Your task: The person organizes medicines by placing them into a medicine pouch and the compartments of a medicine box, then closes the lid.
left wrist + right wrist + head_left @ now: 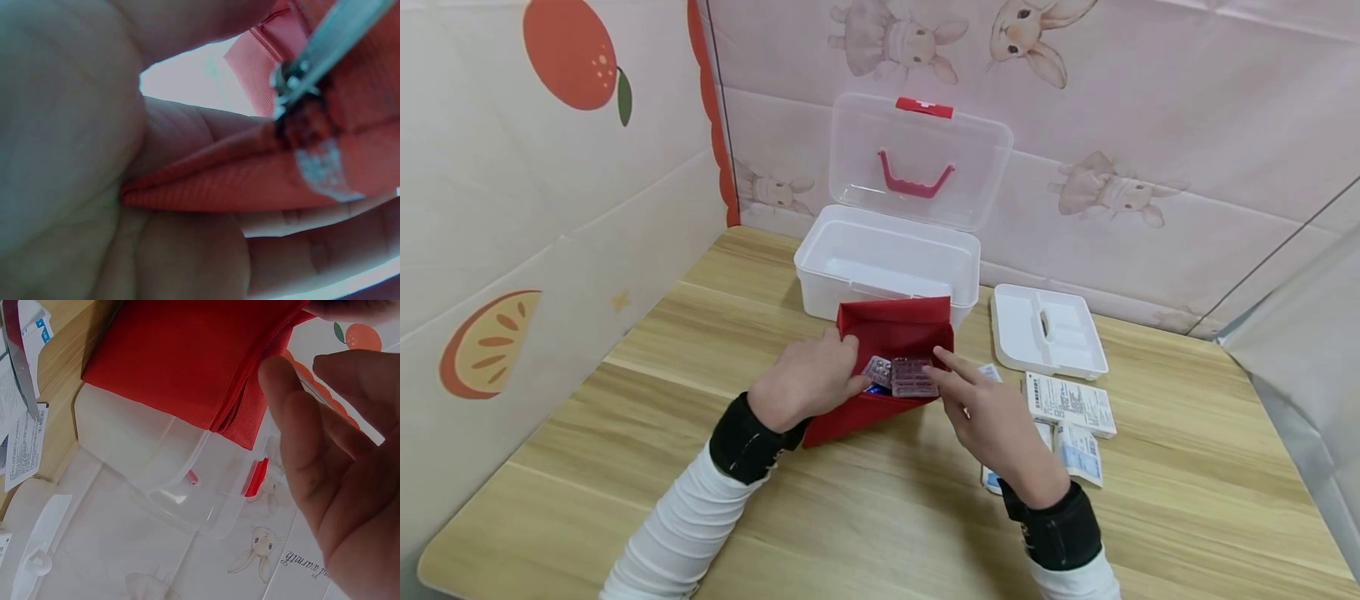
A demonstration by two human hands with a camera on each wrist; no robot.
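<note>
Red zippered fabric pouch (857,418) gapes just in front of a translucent plastic box (822,292), left hand (805,377) gripping its edge, relaxed right hand (992,427) gripping nothing and apparently settling purplish blister packs (912,380) inside, so the next move calls for keeping that mouth spread

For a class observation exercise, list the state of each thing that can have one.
Red fabric zip pouch: unzipped, mouth open
Rectangular translucent plastic box: open
Clear plastic lid: raised
Red white-cross latch: unfastened
White plastic compartment tray: out of the box
White printed cardboard carton: lying flat
Left hand: gripping the pouch
Right hand: fingers loosely bent, by the pouch
</note>
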